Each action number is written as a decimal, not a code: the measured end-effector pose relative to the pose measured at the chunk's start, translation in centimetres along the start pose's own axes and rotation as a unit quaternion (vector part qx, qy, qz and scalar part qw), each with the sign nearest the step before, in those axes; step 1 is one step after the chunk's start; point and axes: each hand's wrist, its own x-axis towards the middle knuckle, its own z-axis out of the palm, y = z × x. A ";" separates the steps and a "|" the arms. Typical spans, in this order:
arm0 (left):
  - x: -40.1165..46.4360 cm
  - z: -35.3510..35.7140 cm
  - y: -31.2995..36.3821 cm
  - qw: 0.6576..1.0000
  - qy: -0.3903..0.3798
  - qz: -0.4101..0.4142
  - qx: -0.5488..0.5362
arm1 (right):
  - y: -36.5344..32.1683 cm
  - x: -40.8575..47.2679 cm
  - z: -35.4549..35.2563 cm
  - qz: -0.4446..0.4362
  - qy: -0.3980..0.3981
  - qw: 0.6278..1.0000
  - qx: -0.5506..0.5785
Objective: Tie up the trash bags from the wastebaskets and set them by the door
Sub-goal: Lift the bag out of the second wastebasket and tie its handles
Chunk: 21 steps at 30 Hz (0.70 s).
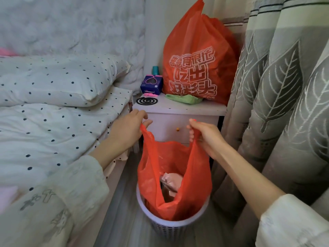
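Step in hand, as judged: drawing the two handles of the red trash bag (pixel 173 177) up and together for a knot. To do it well, the handles would want lifting evenly so the load stays centred, the slack gathered low near the contents, then one handle crossed over the other and pulled snug before the bag comes clear of the wastebasket (pixel 170 227). The plastic looked thin; a sharp tug could likely stretch or tear a handle.

Landmark: wastebasket, pale, slotted wall, on the floor between the bed (pixel 53 113) and the curtain (pixel 284 104), just in front of the nightstand (pixel 179 111).

Bag: its bottom still sat inside the wastebasket, its body drawn up well above the rim, mouth gaping toward the camera. Pinkish, crumpled rubbish showed inside, low down.

Left hand (pixel 130 127): above the wastebasket, on the bed side, thumb and fingers pinched on the left handle's tip.

Right hand (pixel 204 134): above the wastebasket, on the curtain side, fingers curled round the right handle, which was bunched in the fist.

The handles were held apart, not yet crossed. The bag hung directly below and between the hands.

A second, fuller red bag (pixel 197 65) with white print stood on the nightstand, behind and above the wastebasket. No door in view.
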 end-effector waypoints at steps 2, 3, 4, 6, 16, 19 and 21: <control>-0.1 -1.0 -0.5 0.995 -0.007 -0.012 -0.097 | -0.3 -0.6 0.1 -0.059 0.031 0.997 -0.043; -0.4 -1.3 -0.7 0.981 -0.014 -0.038 -0.189 | -0.2 -0.9 0.0 -0.088 0.050 0.993 -0.053; -1.1 -1.5 -0.7 0.953 -0.022 -0.075 -0.292 | -0.1 -1.1 -0.1 -0.117 0.065 0.990 -0.051; -2.7 -0.8 -0.5 0.867 -0.030 -0.150 -0.474 | 0.4 -1.8 -0.2 -0.161 0.095 0.981 -0.048; -11.9 6.7 -1.9 0.850 -0.025 -0.190 -0.490 | 8.5 -3.9 -3.1 -0.224 0.152 0.919 -0.286; -13.0 8.3 -1.1 0.863 -0.106 -0.183 -0.458 | 9.9 -4.1 -4.2 -0.240 0.224 0.864 -0.382; -12.6 8.9 0.0 0.859 -0.128 -0.175 -0.464 | 10.3 -3.8 -5.0 -0.234 0.246 0.841 -0.422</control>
